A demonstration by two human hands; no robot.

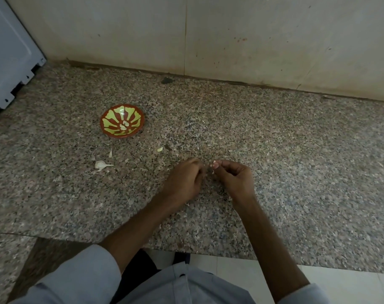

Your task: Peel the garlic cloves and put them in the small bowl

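Both hands meet low over the granite countertop (296, 150), near its front edge. The right hand (236, 178) pinches a garlic clove (215, 165) between thumb and curled fingers, its pale tip showing. The left hand (184, 181) has its fingers curled in towards the clove, but whether they grip a strip of skin or nothing at all is too small to tell.

The small bowl (103, 128), red with a yellow-green pattern, sits well apart to the left and further back, and holds a few peeled cloves (124, 126) at its bottom. So some of the job is done. One more loose clove (160, 149) lies on the counter between the bowl and the hands, apparently waiting its turn. Near the bowl's front lie a papery garlic husk (102, 165) and a skin sliver (110, 153). What is left, by my judgement: finish the clove in hand, drop it in, then the loose one
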